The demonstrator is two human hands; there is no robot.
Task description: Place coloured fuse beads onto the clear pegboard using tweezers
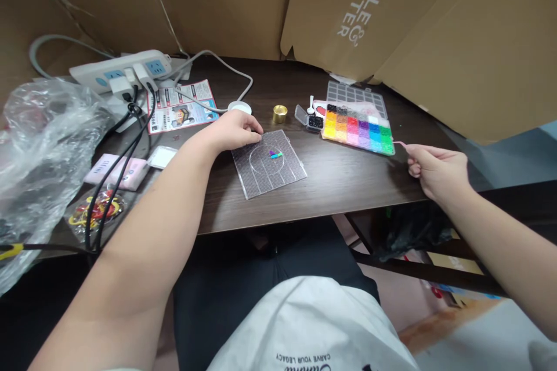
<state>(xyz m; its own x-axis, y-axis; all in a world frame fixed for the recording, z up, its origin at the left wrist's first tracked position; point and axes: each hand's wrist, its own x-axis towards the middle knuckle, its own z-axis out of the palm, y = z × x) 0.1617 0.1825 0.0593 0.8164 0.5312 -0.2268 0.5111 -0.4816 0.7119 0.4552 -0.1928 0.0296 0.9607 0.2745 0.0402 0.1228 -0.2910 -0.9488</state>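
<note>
A clear square pegboard (261,182) lies on the table with a round outline on it. Purple, blue and green beads (275,155) sit in a small cluster inside that outline. At the board's upper left edge is my left hand (237,130), its fingers curled and closed on the edge. My right hand (437,168) pinches thin pink tweezers (400,144) just right of the bead box. The bead box (359,127) has compartments sorted by colour, and the tweezers' tip is near its green corner. Whether the tip holds a bead is too small to tell.
Behind the board stands a gold tin (279,113); a small box of black beads (315,122) is beside the bead box. To the left are a power strip (122,69), black cables (126,156), a printed leaflet (183,107), a tissue pack (116,171) and plastic wrap (47,145).
</note>
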